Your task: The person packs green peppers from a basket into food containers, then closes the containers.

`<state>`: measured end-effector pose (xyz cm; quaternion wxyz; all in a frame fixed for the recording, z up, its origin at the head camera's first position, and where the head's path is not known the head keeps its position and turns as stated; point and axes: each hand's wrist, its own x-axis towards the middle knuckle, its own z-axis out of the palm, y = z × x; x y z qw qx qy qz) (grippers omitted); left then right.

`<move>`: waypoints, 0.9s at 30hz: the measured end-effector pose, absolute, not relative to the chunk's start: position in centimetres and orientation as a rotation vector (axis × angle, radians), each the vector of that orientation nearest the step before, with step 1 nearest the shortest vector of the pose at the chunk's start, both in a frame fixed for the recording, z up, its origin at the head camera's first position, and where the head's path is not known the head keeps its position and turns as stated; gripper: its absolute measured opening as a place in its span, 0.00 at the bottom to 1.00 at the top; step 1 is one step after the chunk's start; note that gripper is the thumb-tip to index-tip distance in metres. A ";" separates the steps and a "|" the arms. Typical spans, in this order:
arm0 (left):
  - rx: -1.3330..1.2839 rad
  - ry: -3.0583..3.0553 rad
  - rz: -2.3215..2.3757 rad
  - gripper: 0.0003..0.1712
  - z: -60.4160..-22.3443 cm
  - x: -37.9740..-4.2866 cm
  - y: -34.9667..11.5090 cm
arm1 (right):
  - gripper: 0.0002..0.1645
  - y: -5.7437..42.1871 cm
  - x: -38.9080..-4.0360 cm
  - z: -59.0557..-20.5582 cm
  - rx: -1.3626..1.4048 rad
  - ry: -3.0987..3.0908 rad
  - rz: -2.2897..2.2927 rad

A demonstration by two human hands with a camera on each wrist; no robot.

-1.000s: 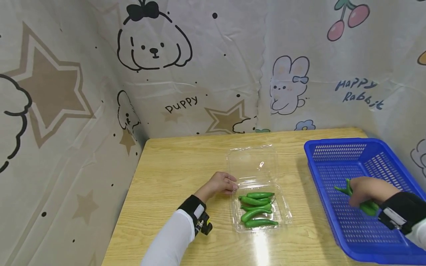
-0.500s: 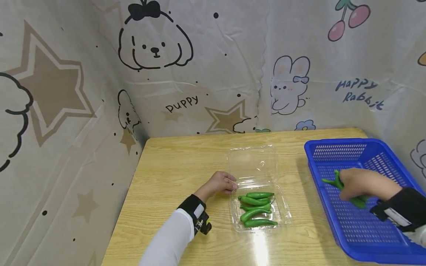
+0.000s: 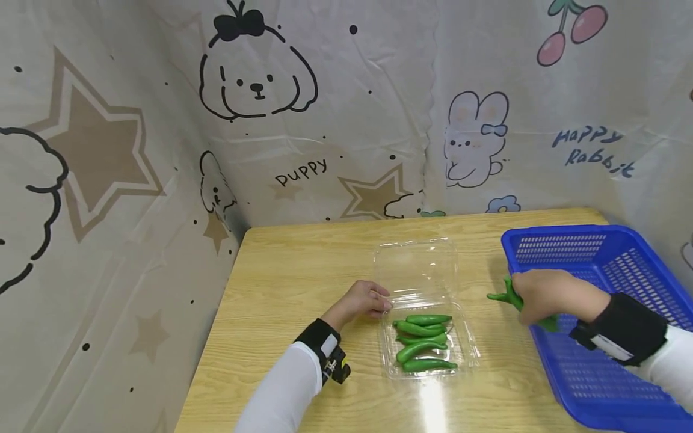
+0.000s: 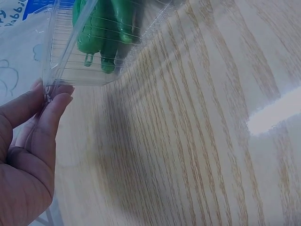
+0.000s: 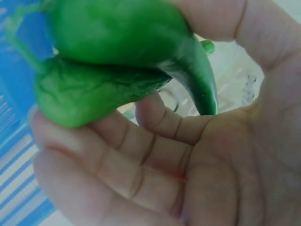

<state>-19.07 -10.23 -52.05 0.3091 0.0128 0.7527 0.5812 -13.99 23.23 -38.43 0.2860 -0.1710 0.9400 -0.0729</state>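
Note:
A hinged clear plastic box (image 3: 470, 355) lies on the table with its lid (image 3: 414, 264) folded back. Several green peppers (image 3: 425, 349) lie in its base, side by side. My left hand (image 3: 361, 299) pinches the box's left edge near the hinge, thumb against fingers, as the left wrist view shows. Over the left rim of the blue basket, my right hand (image 3: 547, 296) grips green peppers (image 5: 117, 33); at least two show in the right wrist view, held between thumb and curled fingers. Their tips point left, toward the box.
The blue plastic basket (image 3: 552, 231) with slotted walls stands at the table's right side. A wooden table (image 3: 303, 258) lies beneath everything. Printed cloth (image 3: 325, 90) hangs along the back and left edges of the table.
My right hand has moved left with the peppers, from over the middle of the basket to its left rim. The left hand stays on the box edge.

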 end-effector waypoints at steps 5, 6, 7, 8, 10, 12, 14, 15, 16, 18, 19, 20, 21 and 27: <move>0.022 1.995 1.517 0.18 -52.1 -19.2 -10.2 | 0.14 19.9 -14.1 -38.8 -0.569 2.544 -0.123; 0.025 2.001 1.512 0.18 -52.1 -19.3 -10.1 | 0.14 19.2 -14.2 -38.9 -0.601 2.549 -0.106; 0.030 2.007 1.509 0.18 -52.1 -19.4 -10.1 | 0.15 18.4 -14.2 -39.0 -0.627 2.549 -0.088; 0.036 2.012 1.507 0.18 -52.1 -19.4 -10.1 | 0.15 17.7 -14.3 -39.1 -0.657 2.547 -0.068; 0.041 2.011 1.510 0.18 -52.1 -19.5 -10.1 | 0.16 16.3 -14.4 -39.3 -0.705 2.539 -0.038; 0.044 1.995 1.515 0.18 -52.2 -19.6 -10.0 | 0.17 15.1 -14.4 -39.5 -0.734 2.514 -0.023; 0.048 1.981 1.522 0.19 -52.2 -19.6 -9.9 | 0.17 14.0 -14.4 -39.8 -0.740 2.495 -0.013; 0.049 1.978 1.523 0.19 -52.2 -19.6 -9.8 | 0.18 13.6 -14.4 -39.9 -0.747 2.489 -0.010; 0.050 1.980 1.523 0.19 -52.2 -19.6 -9.8 | 0.18 13.1 -14.5 -40.1 -0.760 2.486 -0.001; 0.056 1.991 1.520 0.18 -52.1 -19.6 -9.7 | 0.18 12.2 -14.7 -40.6 -0.773 2.478 0.024; 0.057 1.997 1.518 0.18 -52.1 -19.6 -9.7 | 0.19 11.7 -14.8 -40.8 -0.778 2.475 0.037; 0.061 2.000 1.518 0.18 -52.1 -19.6 -9.7 | 0.20 11.3 -14.9 -41.0 -0.790 2.471 0.045; 0.061 2.002 1.519 0.18 -52.1 -19.6 -9.7 | 0.19 10.9 -14.9 -41.3 -0.802 2.466 0.053; 0.053 1.988 1.533 0.17 -52.0 -19.5 -9.4 | 0.18 9.4 -14.5 -42.5 -0.819 2.445 0.097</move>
